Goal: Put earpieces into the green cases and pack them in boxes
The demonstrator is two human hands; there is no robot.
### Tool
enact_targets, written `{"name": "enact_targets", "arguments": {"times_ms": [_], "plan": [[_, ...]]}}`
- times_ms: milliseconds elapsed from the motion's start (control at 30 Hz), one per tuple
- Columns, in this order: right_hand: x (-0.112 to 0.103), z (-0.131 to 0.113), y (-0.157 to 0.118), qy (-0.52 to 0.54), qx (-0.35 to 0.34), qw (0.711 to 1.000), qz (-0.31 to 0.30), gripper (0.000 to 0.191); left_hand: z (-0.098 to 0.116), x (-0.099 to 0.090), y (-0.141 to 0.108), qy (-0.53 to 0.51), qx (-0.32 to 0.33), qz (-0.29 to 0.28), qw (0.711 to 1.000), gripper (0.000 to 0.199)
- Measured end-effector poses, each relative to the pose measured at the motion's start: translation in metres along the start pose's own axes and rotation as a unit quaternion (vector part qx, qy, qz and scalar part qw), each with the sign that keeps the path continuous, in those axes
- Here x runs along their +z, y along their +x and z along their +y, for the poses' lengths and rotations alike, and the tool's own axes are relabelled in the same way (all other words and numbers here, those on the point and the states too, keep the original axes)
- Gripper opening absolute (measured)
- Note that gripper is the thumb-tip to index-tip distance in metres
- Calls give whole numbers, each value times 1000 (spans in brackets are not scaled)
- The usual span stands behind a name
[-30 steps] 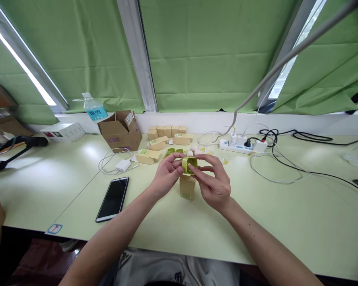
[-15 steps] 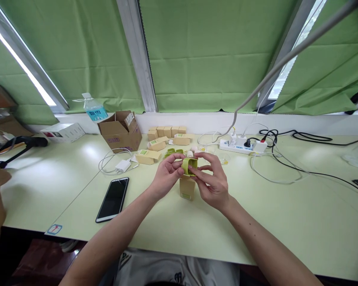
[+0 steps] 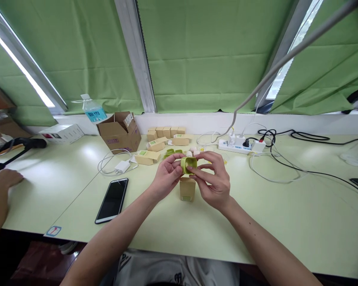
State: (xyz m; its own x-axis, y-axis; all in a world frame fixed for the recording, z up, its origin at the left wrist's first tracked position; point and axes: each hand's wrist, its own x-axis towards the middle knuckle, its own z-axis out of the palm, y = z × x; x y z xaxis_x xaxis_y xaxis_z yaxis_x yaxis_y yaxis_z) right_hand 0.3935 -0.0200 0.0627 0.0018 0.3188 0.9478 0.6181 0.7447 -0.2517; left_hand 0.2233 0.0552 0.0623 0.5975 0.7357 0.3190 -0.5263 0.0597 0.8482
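Observation:
Between my two hands is a small green square cup-like piece (image 3: 189,162), its hollow side facing me. My left hand (image 3: 168,174) pinches it from the left with thumb and fingers. My right hand (image 3: 213,178) grips its right side, with one fingertip reaching into the hollow. Just below the piece, a small tan cardboard box (image 3: 187,190) stands upright on the table. Behind my hands lie more green pieces (image 3: 171,152) and small whitish round items (image 3: 189,153), partly hidden.
Several small tan boxes (image 3: 167,132) stand at the back beside an open brown carton (image 3: 119,133). A phone (image 3: 111,200) and white charger (image 3: 122,166) lie left. A power strip (image 3: 235,146) with cables is at the back right. Another person's hand (image 3: 6,178) rests far left.
The green piece has turned slightly, showing more of its hollow, while both hands keep hold of it. The other person's hand at far left has moved right onto the table.

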Motion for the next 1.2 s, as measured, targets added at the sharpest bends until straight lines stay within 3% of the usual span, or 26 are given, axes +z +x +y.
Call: {"name": "enact_targets", "arguments": {"times_ms": [300,533,800,900,1000,1100,1167,1200], "plan": [[2,4,-1,5,19,999,-36,44,0,-4,0,0,-9,-2,1000,58],[3,2,-3,-15,14,1000,-21,44,3,-4,1,4,3,-14,1000,59],[6,10,-8,-22,43,996,-69,37,6,-10,2,23,-3,-16,1000,56],[4,11,-4,-25,39,997,-57,35,6,-11,5,19,3,-5,1000,56],[-2,23,-1,-58,44,997,4,34,7,-16,10,6,27,33,999,58],[-8,50,-8,-118,98,986,68,26,8,-26,17,-16,48,63,997,53],[-8,69,-17,-162,156,973,43,25,8,-33,20,-29,54,74,995,49],[-6,76,-22,-179,193,965,1,28,7,-35,22,-36,52,78,995,47]]}}
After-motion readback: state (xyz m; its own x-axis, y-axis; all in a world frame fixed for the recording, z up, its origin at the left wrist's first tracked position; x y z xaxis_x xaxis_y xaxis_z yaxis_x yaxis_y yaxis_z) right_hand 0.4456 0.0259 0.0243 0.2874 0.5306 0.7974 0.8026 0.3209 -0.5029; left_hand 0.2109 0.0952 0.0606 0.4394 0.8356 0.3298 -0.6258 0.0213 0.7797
